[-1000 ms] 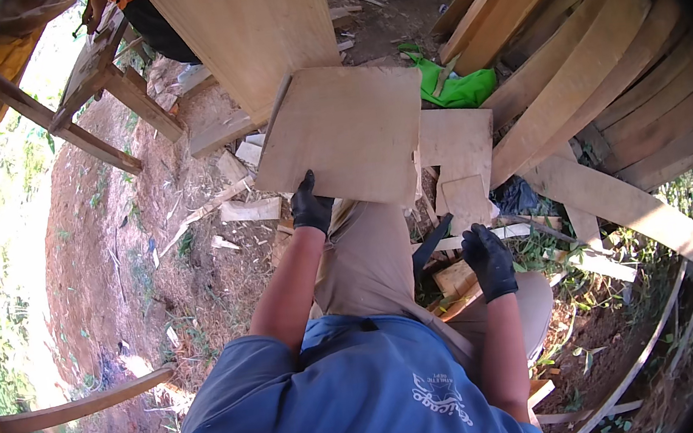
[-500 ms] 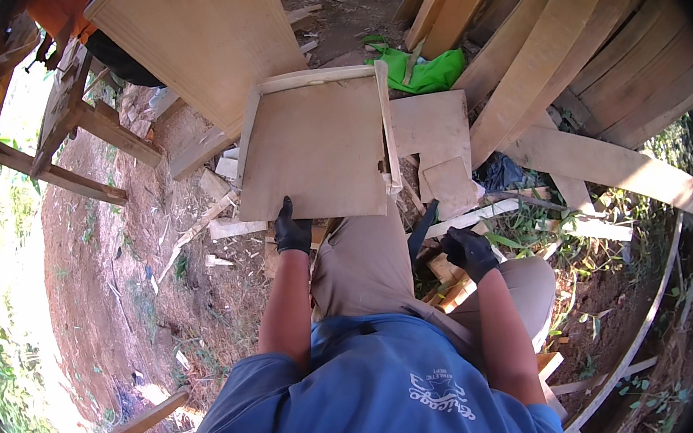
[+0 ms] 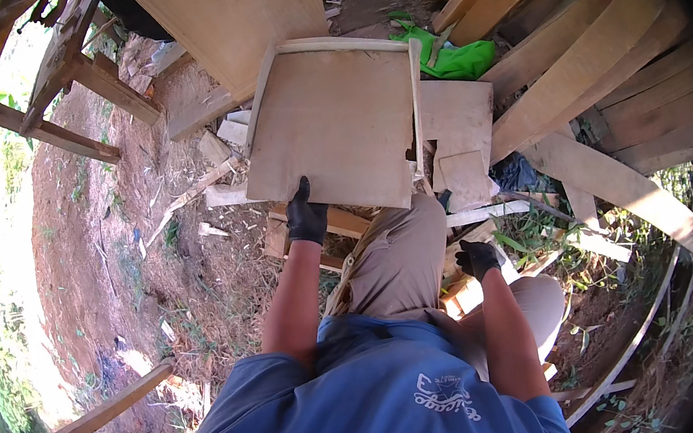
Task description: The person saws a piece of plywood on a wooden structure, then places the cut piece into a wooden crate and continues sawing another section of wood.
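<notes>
A shallow wooden tray-like piece (image 3: 332, 124), a flat panel with raised strips along its far edge and both sides, slopes in front of my knee. My left hand (image 3: 306, 217), in a black glove, grips its near edge with the thumb on top and the fingers underneath. The far end rests against or near a large pale board (image 3: 248, 31). My right hand (image 3: 478, 259), also gloved in black, is closed beside my right thigh, apart from the tray. Whatever its fingers hold, if anything, is hidden.
Cut panel pieces (image 3: 459, 114) lie right of the tray, near a green bag (image 3: 465, 59). Long planks (image 3: 577, 62) lean at the right; a curved board (image 3: 625, 185) juts toward me. A wooden frame (image 3: 55, 134) stands at far left. Scraps (image 3: 211, 230) litter the dirt.
My view has shifted, so most things sit elsewhere in it. My right hand has drawn back slightly toward my thigh. A dark strip near it is now mostly hidden. My left hand keeps its grip.
</notes>
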The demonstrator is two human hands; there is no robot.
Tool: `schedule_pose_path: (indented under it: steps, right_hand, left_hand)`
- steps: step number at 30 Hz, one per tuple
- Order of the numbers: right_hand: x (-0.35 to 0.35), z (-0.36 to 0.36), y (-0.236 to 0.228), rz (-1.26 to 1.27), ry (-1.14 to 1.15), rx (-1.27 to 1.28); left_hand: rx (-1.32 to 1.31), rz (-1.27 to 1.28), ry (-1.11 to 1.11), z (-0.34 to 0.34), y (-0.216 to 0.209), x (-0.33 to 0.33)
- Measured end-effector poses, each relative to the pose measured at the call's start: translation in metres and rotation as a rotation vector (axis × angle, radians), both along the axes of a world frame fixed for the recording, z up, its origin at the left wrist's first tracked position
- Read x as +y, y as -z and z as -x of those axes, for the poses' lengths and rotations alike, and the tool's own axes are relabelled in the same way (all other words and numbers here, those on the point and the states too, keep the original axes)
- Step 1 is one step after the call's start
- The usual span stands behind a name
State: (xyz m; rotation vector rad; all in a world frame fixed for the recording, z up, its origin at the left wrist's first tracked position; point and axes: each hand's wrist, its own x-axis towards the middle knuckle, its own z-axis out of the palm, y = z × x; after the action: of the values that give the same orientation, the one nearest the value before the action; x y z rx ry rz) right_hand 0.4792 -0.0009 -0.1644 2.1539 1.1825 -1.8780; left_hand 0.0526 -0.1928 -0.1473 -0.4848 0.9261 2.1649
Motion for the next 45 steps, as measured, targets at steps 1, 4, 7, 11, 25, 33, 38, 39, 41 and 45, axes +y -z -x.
schedule_pose_path:
  steps: [1,4,7,11,25,33,38,39,41,45]
  right_hand:
    - [0.0,-0.004,0.005,-0.017,-0.016,-0.028]
    - [-0.02,0.002,0.007,-0.004,-0.03,-0.066]
    - [-0.021,0.006,0.005,0.018,-0.102,-0.101]
    - [-0.016,0.014,0.018,0.004,-0.312,-0.231]
    - [-0.065,0.001,0.163,-0.153,-0.992,-0.382]
    - [-0.08,0.021,0.167,-0.074,-0.726,-0.318]
    - [-0.091,0.064,0.181,-0.045,-0.693,-0.225]
    - [-0.1,0.073,0.188,-0.026,-0.678,-0.212]
    - [-0.095,0.031,0.233,-0.057,-0.586,-0.285]
    - [-0.109,0.067,0.239,0.04,-0.628,-0.248]
  left_hand:
    - [-0.015,-0.007,0.004,-0.002,0.0,0.002]
    - [-0.017,-0.033,0.011,0.005,0.008,-0.01]
    - [0.037,-0.055,-0.032,0.011,0.009,0.002]
    - [0.067,0.011,-0.112,0.021,0.009,0.017]
    - [0.128,0.472,0.459,-0.018,-0.013,0.019]
    - [0.066,0.397,0.392,-0.034,-0.029,0.039]
    - [0.118,0.513,0.532,-0.017,-0.03,0.019]
    - [0.112,0.553,0.565,-0.015,-0.031,0.011]
    - [0.094,0.524,0.669,-0.031,-0.028,0.039]
    - [0.141,0.582,0.671,-0.022,-0.025,0.034]
